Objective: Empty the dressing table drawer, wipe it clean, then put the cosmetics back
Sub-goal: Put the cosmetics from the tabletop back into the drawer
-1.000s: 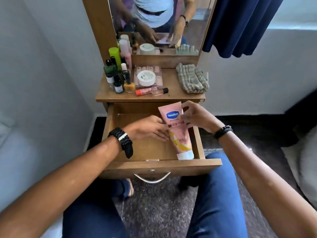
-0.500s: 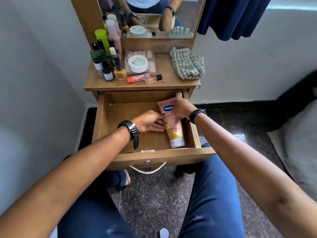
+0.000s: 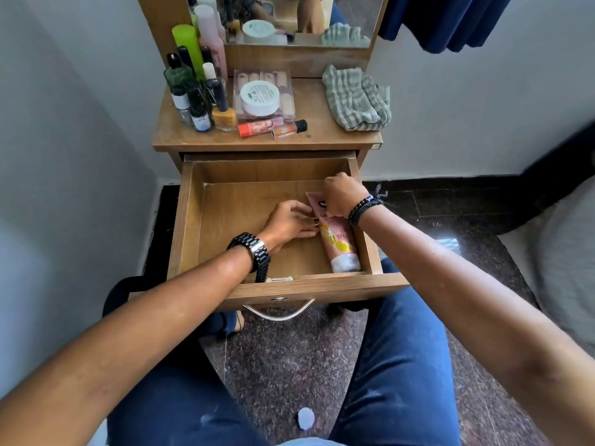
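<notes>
The wooden drawer (image 3: 190,220) is pulled out. A pink lotion tube (image 3: 339,244) lies along its right side, white cap toward me. My right hand (image 3: 343,194) grips the tube's far flat end with curled fingers. My left hand (image 3: 289,223) rests on the drawer floor, its straight fingers touching the tube's left edge. On the table top stand several bottles (image 3: 196,91), a white jar (image 3: 259,97) on a clear box, and two small lip tubes (image 3: 272,127). A striped cloth (image 3: 355,98) lies at the right.
A mirror (image 3: 289,17) rises behind the table top. A blue curtain (image 3: 444,20) hangs at the upper right. White walls flank the table. My knees sit under the drawer front and its metal handle (image 3: 280,312). A small pale cap (image 3: 306,418) lies on the dark floor.
The tube has gone from tilted up in both hands to lying flat along the drawer's right side. My right hand followed it down, and the view tipped downward.
</notes>
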The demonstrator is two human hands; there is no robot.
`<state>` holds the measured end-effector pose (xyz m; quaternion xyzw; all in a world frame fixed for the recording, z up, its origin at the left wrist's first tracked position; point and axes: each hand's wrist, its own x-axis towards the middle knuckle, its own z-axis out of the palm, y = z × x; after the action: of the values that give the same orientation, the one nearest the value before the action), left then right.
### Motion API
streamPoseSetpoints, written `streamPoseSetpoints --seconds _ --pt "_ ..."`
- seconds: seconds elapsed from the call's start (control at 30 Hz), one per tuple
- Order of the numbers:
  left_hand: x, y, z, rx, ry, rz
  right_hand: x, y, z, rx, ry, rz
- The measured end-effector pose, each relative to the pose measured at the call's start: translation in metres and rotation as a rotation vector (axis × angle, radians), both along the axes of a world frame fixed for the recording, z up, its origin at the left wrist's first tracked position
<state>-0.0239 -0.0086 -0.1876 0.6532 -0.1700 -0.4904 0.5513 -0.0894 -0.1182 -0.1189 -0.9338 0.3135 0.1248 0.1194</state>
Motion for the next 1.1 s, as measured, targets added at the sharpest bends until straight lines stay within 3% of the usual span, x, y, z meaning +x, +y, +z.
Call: streamPoseSetpoints --seconds 0.33,0.43,0.5,0.6,0.77,0.9,1.1 --pt "0.004 0.003 0.002 0.093 -0.091 -0.189 -0.012 -0.013 -0.004 -0.001 0.015 0.016" --pt "0.013 0.002 0.014 0.116 -0.260 -0.189 -0.009 -0.020 0.005 0.161 -0.109 -0.046" --pt "0.022 0.004 0.028 0.081 -0.392 -0.158 -0.008 -0.018 0.019 0.351 -0.294 -0.086" --pt "0.034 0.008 0.054 -0.039 -0.663 0.036 -0.001 -0.013 0.041 0.496 -0.503 -0.065" --pt "0.059 0.019 0.098 -0.070 -1.261 0.325 0.035 -0.009 0.053 0.253 -0.752 0.001" --pt "0.077 0.022 0.099 0.095 -1.424 0.271 0.058 -0.016 0.043 0.066 -0.725 0.032" --pt "0.083 0.023 0.088 0.217 -1.578 0.134 0.056 -0.023 0.032 -0.023 -0.671 0.088"
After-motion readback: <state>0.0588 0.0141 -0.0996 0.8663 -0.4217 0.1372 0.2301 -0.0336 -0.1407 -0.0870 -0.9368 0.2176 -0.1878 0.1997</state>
